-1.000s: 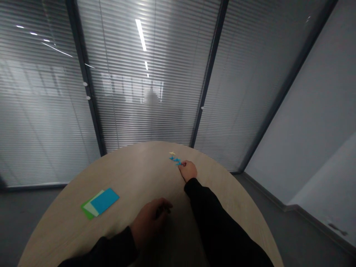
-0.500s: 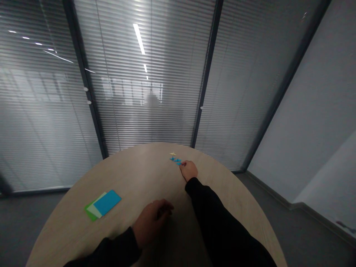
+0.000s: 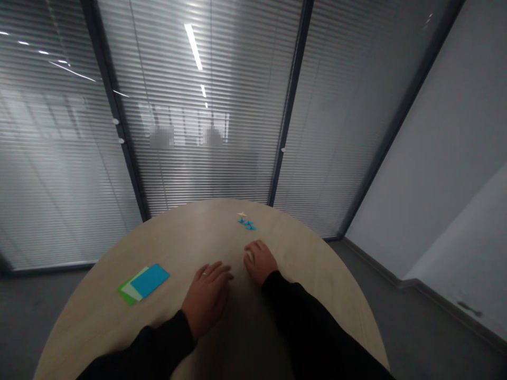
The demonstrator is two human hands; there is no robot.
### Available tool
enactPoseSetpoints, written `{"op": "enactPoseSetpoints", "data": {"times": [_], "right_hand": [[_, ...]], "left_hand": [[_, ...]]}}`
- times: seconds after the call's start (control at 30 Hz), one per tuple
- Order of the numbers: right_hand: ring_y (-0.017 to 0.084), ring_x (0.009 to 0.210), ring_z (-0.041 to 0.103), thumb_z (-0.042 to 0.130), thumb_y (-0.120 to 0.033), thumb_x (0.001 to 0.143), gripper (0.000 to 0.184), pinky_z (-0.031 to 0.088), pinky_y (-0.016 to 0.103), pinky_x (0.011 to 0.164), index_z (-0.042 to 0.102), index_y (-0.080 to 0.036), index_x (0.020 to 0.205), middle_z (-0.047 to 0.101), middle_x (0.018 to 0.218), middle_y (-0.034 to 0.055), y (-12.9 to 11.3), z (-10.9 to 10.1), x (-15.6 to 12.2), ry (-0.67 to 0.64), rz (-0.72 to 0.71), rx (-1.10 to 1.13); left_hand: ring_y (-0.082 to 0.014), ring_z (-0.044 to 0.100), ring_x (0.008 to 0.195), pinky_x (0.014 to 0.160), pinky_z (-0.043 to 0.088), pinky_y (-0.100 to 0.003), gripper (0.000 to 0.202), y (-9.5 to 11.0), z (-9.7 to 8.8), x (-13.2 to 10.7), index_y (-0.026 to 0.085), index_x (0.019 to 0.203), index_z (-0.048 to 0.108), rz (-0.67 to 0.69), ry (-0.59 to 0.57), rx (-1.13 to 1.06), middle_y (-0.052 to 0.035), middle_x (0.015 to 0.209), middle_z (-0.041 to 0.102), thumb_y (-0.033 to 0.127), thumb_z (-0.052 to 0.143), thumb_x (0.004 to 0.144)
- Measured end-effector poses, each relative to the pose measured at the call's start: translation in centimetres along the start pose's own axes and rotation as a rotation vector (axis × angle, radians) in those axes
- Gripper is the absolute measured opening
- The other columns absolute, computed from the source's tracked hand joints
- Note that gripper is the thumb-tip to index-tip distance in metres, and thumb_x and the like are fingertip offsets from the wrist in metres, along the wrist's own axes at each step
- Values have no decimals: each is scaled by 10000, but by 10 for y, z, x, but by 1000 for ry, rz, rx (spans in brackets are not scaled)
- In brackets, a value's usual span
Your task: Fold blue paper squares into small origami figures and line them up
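Observation:
Three small blue figures [image 3: 248, 223], seemingly folded from paper with pointed ends, lie close together near the far edge of the round table [image 3: 190, 237]. A pale yellow figure [image 3: 242, 214] of similar shape lies just behind them. My right hand [image 3: 260, 262] is nearest to them, a little in front and apart, its fingers loosely curved and holding nothing. My left hand [image 3: 208, 296] hovers over or rests on the table, fingers stretched out with nothing in them. Left of it lie flat paper sheets: a blue sheet [image 3: 150, 281] over a pale green sheet [image 3: 131, 290] and a bright green sheet [image 3: 127, 300].
The table's curved rim runs around the far side and both sides. Beyond it stand glass panels with blinds [image 3: 214, 174], split by dark frames [image 3: 291, 100]. A plain wall [image 3: 447, 174] rises at the right above grey floor.
My right hand has left the blue figures and drawn back towards me. My left hand has moved slightly forward and its fingers have straightened. The view has shifted slightly.

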State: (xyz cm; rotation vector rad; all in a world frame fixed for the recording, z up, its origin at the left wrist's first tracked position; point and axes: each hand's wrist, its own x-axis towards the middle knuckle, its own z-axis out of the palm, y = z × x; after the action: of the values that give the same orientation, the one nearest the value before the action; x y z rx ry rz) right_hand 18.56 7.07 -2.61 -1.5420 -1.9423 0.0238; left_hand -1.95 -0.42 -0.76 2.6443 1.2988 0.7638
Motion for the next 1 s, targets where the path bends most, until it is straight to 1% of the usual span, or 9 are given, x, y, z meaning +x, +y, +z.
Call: {"op": "enactPoseSetpoints", "data": {"times": [0.07,0.13,0.2,0.27,0.4,0.57,0.73,0.9,1.0], "right_hand": [[229,1107,561,574,-269,860,260,407,334,1003,680,-168,1075,647,1157,101,-15,-9,-32,-70,-73,6],[276,1238,498,503,-365,927,391,350,417,1070,623,-153,1233,575,1329,144,-27,-17,-63,-148,-125,-20],[332,1345,404,426,-479,963,524,261,524,1111,504,-188,1391,458,1468,152,-34,-25,-87,-235,-122,-55],[383,1403,310,393,-592,946,627,182,619,1109,387,-259,1477,365,1537,130,-38,-31,-102,-328,-125,-69],[409,1437,217,357,-637,936,674,96,672,1106,327,-280,1507,264,1579,113,-42,-37,-105,-405,-103,-87],[413,1445,184,387,-603,937,662,100,692,1101,294,-298,1517,221,1590,94,-44,-39,-99,-426,-92,-111],[413,1432,230,348,-606,948,625,126,693,1100,309,-330,1508,253,1579,80,-36,-32,-101,-401,-109,-93],[421,1426,241,366,-654,921,658,132,703,1094,309,-352,1503,267,1575,68,-33,-31,-102,-404,-100,-67],[403,1426,257,395,-662,904,667,145,685,1108,325,-361,1495,284,1567,64,-27,-31,-99,-409,-108,-56]], "left_hand": [[-307,436,1344,1122,239,-567,359,2,2,-3,210,1224,621,-43,-51,58,-98,1402,568,195,401,941],[-319,395,1378,1132,207,-589,405,5,5,-6,192,1321,560,-87,-110,102,-120,1463,502,238,375,964],[-341,328,1415,1130,187,-611,458,7,10,-10,190,1406,480,-112,-176,135,-134,1523,413,290,381,970],[-373,257,1440,1122,164,-641,519,7,14,-13,218,1459,410,-110,-234,158,-134,1567,324,356,423,958],[-390,198,1454,1116,125,-664,538,6,20,-16,262,1487,359,-96,-251,195,-116,1589,275,409,396,970],[-394,182,1457,1101,117,-695,560,9,21,-15,249,1500,331,-108,-262,201,-130,1591,251,419,390,970],[-399,213,1448,1105,134,-694,554,9,23,-15,257,1496,342,-107,-251,200,-129,1572,305,455,363,979],[-395,220,1447,1119,149,-672,576,7,12,-14,264,1490,354,-99,-312,169,-126,1581,290,482,401,958],[-384,292,1422,1120,207,-644,532,6,8,-12,288,1458,411,-63,-292,163,-103,1553,366,440,435,949]]}}
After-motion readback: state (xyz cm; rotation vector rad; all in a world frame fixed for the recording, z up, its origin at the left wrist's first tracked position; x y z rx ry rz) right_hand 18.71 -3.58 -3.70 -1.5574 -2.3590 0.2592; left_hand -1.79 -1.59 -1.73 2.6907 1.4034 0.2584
